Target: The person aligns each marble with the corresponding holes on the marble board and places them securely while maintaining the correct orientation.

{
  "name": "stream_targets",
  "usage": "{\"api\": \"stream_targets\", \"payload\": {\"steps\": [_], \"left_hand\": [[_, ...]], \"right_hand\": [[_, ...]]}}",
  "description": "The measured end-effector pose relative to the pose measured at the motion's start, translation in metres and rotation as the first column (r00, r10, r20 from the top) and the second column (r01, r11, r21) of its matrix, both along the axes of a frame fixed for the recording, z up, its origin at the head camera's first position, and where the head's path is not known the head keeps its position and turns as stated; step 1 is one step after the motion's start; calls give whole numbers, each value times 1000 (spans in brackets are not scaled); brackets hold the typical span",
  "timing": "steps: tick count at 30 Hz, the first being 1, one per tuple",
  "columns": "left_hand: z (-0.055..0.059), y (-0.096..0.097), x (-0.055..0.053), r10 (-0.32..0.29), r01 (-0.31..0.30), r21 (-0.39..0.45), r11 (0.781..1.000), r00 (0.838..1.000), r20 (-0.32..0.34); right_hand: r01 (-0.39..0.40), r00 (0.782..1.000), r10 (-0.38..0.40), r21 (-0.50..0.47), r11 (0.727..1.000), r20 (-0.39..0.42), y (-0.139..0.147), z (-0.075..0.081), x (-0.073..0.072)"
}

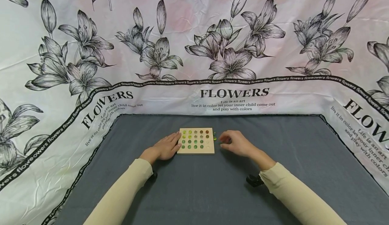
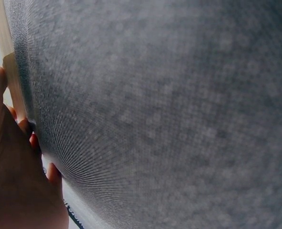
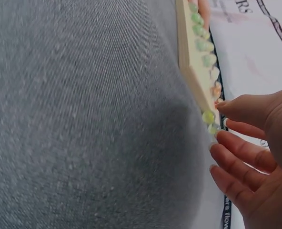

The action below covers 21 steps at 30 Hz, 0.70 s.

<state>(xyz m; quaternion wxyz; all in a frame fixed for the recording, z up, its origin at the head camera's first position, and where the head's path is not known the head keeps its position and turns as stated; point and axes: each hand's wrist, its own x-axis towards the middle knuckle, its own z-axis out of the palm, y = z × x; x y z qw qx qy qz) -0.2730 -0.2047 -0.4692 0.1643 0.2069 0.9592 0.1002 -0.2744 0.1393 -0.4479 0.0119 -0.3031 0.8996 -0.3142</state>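
Observation:
A pale wooden board (image 1: pixel 196 152) lies flat, with rows of glass marbles (image 1: pixel 189 142) seated in its holes: yellow-green at the upper left, green below, brownish at the upper right. Two holes at its lower right hold no marble. My left hand (image 1: pixel 165 147) touches the board's left edge with fingers extended. Just past the right edge, a few loose green marbles (image 3: pixel 208 117) sit on the cloth. My right hand (image 1: pixel 237 143) is beside them, thumb and fingers parted in the right wrist view (image 3: pixel 255 148), with nothing visibly gripped. The left wrist view mostly shows cloth.
A grey cloth (image 1: pixel 194 191) covers the table around the board. Behind and along the sides hangs a white flower-printed sheet (image 1: pixel 170 100) with a black border. Dark wrist devices (image 1: pixel 254 180) show under the forearms.

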Motion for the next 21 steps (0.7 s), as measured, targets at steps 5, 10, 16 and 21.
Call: {"api": "stream_targets", "payload": {"steps": [5, 10, 16, 21], "left_hand": [[-1, 0, 0, 1, -1, -7, 1000, 1000, 4], [-2, 0, -2, 7, -7, -15, 1000, 1000, 8], [-5, -2, -7, 3, -3, -37, 999, 1000, 6], [-3, -3, -9, 5, -5, -15, 1000, 1000, 17]], "right_hand": [[31, 999, -31, -3, 1000, 14, 2, -6, -7], [68, 998, -68, -16, 998, 18, 1, -11, -17], [105, 994, -104, -32, 994, 22, -6, -15, -33], [120, 992, -119, -25, 992, 50, -13, -15, -44]]}}
